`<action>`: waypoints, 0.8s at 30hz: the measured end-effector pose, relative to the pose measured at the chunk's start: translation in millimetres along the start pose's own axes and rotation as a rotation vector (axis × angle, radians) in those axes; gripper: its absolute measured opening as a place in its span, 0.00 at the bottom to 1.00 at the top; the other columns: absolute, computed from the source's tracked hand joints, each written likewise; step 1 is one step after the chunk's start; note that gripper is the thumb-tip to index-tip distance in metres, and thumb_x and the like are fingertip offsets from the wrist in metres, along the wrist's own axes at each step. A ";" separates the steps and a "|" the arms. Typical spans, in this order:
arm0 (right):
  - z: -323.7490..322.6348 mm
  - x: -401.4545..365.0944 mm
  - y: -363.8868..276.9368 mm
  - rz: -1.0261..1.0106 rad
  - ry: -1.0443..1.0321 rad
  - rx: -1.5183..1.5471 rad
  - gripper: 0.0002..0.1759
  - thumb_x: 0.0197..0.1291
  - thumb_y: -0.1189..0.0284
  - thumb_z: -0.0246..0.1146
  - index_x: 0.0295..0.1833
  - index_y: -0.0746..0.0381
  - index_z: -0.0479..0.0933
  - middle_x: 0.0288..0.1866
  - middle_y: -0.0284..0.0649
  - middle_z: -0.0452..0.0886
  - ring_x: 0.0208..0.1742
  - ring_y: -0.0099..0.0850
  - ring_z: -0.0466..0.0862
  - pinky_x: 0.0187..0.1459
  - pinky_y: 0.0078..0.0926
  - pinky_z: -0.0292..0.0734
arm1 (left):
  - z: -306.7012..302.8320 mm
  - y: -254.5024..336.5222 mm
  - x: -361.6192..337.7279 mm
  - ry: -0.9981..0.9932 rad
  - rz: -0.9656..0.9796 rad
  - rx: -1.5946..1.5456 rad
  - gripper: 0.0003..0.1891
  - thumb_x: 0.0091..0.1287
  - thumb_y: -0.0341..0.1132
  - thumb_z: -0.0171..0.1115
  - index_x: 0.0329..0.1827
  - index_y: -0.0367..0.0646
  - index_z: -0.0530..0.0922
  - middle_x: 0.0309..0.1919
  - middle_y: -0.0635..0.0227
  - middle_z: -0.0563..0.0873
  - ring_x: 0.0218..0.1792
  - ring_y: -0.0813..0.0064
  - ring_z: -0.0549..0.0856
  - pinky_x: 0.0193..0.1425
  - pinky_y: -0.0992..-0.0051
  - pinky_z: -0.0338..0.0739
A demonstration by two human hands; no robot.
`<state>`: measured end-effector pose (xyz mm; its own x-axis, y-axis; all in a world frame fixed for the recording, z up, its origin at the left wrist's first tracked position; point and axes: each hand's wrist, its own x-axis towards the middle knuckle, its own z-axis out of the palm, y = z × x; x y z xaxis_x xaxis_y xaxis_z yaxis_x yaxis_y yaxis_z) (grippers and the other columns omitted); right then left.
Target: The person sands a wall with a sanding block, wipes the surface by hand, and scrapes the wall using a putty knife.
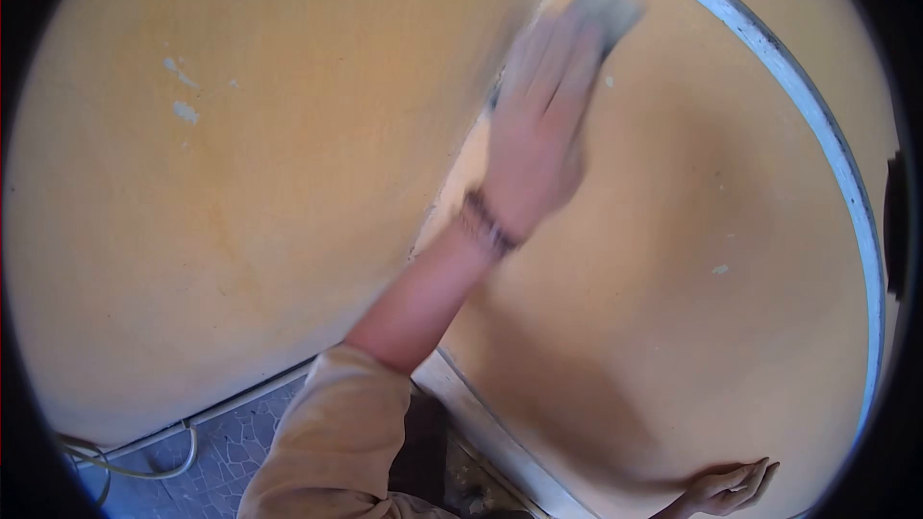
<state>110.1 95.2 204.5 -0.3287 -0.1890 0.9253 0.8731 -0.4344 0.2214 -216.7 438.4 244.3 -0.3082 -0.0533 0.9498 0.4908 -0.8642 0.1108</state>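
My left hand [543,111], with a bracelet [486,221] at the wrist, presses a grey flat pad [611,12] against the yellow-orange wall [635,192]. The pad looks like sandpaper, though motion blurs it. Its far end sticks out beyond my fingertips, and the palm hides the rest. This hand lies beside the inner corner line where two wall faces meet. Low at the right, my right hand [735,488] rests at or close to the wall, fingers loosely bent and slightly apart, with nothing visible in it.
A pale blue-white curved trim [817,106] bounds the wall on the right. Light chipped patches [183,111] mark the left wall face. Below are a white baseboard [471,399], a grey patterned floor [226,447] and a pale cable [183,466].
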 end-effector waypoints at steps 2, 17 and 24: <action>0.4 -1.5 -2.5 -0.001 -0.012 -0.030 0.19 0.71 0.62 0.58 0.41 0.68 0.83 0.42 0.54 0.83 0.50 0.48 0.83 0.48 0.43 0.80 | -38.5 16.8 -97.6 -0.080 -0.181 0.037 0.27 0.60 0.16 0.51 0.67 0.28 0.70 0.67 0.41 0.73 0.68 0.40 0.72 0.74 0.46 0.60; 3.2 -4.1 -8.1 -0.049 0.018 0.020 0.23 0.73 0.56 0.56 0.38 0.66 0.81 0.39 0.49 0.83 0.49 0.48 0.83 0.48 0.45 0.78 | -80.7 6.2 -227.5 -0.207 -0.209 -0.013 0.27 0.59 0.18 0.55 0.65 0.34 0.74 0.67 0.46 0.75 0.68 0.42 0.73 0.73 0.47 0.62; 3.4 -7.0 0.5 -0.094 0.042 -0.010 0.23 0.74 0.56 0.56 0.37 0.66 0.81 0.38 0.49 0.83 0.47 0.47 0.83 0.47 0.45 0.77 | -43.0 13.7 -126.9 -0.105 -0.224 -0.043 0.27 0.62 0.16 0.51 0.67 0.28 0.70 0.69 0.38 0.70 0.71 0.36 0.67 0.75 0.45 0.56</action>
<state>114.1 99.3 199.1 -0.4240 -0.1842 0.8868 0.8342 -0.4607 0.3032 -205.9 411.8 112.7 -0.3185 0.1924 0.9282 0.3841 -0.8690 0.3119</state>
